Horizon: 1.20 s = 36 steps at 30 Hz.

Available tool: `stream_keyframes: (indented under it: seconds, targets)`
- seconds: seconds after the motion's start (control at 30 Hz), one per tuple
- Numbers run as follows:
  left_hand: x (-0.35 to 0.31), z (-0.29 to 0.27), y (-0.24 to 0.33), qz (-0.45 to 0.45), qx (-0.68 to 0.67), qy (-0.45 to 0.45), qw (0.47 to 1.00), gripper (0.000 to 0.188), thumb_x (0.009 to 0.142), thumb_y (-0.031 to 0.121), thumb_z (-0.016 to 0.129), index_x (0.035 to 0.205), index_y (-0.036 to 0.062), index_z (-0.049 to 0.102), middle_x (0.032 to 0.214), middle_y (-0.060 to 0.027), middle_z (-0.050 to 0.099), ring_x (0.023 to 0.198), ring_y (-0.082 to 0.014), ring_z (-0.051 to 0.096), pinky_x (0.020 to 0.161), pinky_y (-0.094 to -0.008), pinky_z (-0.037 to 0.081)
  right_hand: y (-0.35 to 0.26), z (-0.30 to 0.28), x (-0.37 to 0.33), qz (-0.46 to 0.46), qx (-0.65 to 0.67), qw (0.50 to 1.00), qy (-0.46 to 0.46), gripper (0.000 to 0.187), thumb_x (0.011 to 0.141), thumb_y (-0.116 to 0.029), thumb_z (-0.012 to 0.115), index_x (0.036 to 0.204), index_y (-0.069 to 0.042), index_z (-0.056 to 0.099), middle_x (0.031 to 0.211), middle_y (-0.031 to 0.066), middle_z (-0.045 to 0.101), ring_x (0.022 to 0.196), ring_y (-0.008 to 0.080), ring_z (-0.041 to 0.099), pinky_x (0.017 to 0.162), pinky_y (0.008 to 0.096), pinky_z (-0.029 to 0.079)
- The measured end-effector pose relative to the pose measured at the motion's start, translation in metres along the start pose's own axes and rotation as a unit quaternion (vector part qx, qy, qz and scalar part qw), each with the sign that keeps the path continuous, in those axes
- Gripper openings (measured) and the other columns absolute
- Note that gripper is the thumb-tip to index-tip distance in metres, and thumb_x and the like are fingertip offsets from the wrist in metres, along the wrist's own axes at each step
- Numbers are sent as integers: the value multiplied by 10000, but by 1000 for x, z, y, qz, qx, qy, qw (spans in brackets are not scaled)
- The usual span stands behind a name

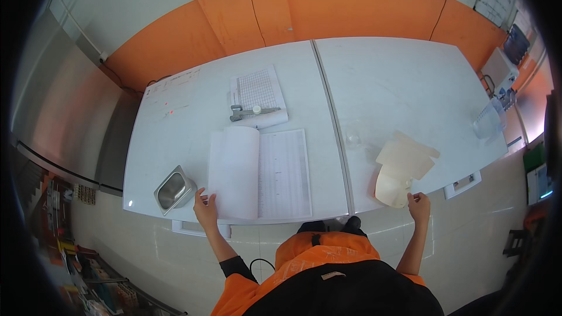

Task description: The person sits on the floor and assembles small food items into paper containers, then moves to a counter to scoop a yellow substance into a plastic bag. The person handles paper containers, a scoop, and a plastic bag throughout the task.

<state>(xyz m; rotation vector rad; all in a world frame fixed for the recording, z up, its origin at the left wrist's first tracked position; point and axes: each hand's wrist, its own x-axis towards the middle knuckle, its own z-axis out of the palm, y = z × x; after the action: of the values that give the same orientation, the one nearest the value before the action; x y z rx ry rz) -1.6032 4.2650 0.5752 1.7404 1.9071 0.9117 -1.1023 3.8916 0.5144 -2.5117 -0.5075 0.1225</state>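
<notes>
My left hand [205,206] is at the table's front edge, beside the lower left corner of an open stack of printed sheets [284,172]. Its thumb and fingers are apart, with nothing seen between them. A curled white page [237,169] covers the stack's left half. Just left of that hand sits a rectangular metal pan [175,190]. On the right, the curled fingers of my right hand [418,206] meet the near corner of an unfolded beige cardboard box [404,167]. A small clear piece seems to lie on the cardboard, too faint to name.
Behind the sheets, a clipboard-like gridded sheet [256,88] carries a grey caliper-like tool [254,112] and a small white round cap [257,109]. A clear round object [352,136] lies near the table seam [333,117]. A clear plastic jug [490,120] stands at the right edge.
</notes>
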Motion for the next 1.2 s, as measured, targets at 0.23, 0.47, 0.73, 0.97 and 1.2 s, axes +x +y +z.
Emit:
stream_keyframes:
  seconds: [0.23,0.47,0.73,0.97,1.2]
  targets:
    - [-21,32,37,238,42,160,957,342,790,12,637,1127,19,581,1074,-164,590,1023,-324,551,867,-419,441,-9,-3,-7,27,-4,1000,-3,348,814,-280,674,779,64,630,652,167,636,584,263,620,583,367,485]
    - [-124,93,99,320,-24,-224,920,433,781,254,715,1117,20,574,1138,-176,549,1051,-343,537,890,-426,449,-32,-9,-13,31,-5,999,-5,375,804,-307,683,807,66,639,720,199,648,665,313,637,642,392,495]
    - [-162,138,97,231,128,-226,938,469,777,305,698,1121,12,574,1044,-188,558,926,-338,563,791,-438,482,-20,0,-10,19,0,1000,-10,377,798,-303,689,821,70,642,734,203,653,673,318,640,653,393,498]
    - [-116,109,86,140,-64,-290,945,303,762,280,732,820,-12,675,689,-158,629,618,-279,624,587,-381,479,-25,-5,-16,44,5,999,-17,367,799,-288,685,826,76,649,748,211,658,685,327,646,663,391,502]
    - [-107,108,78,174,-184,-223,942,406,828,356,708,832,-42,624,543,-126,542,455,-258,455,481,-364,386,-24,-7,-12,38,-1,999,-11,360,800,-281,682,822,76,647,750,212,659,686,323,648,667,388,503]
